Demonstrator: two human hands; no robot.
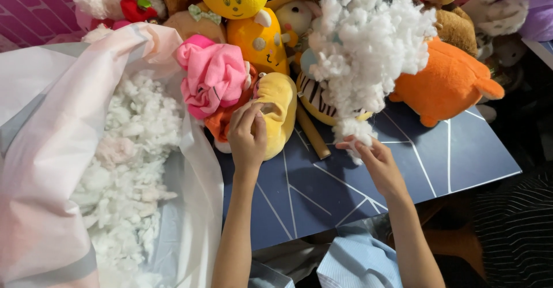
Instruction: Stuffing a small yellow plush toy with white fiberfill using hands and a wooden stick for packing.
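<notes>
Your left hand (pixel 249 135) lies fingers-down on the soft yellow plush toy shell (pixel 277 110), clasping its open edge; the shell sits directly under the fingertips and extends toward 1 o'clock from the palm. Your right hand (pixel 377 164) pinches the lower tip of a large fluffy clump of white polyester stuffing (pixel 368 40); the clump rises from the fingers toward 12 o'clock, well above the grip. Both rest over the dark blue tabletop with thin white lines (pixel 443 155). At 9 o'clock from the left hand, a translucent white plastic bag (pixel 40 167) holds more loose white filling (pixel 124 167). A pink fabric bundle (pixel 213 75) sits at 11 o'clock, an orange plush animal (pixel 446 83) at 2 o'clock of the right hand.
</notes>
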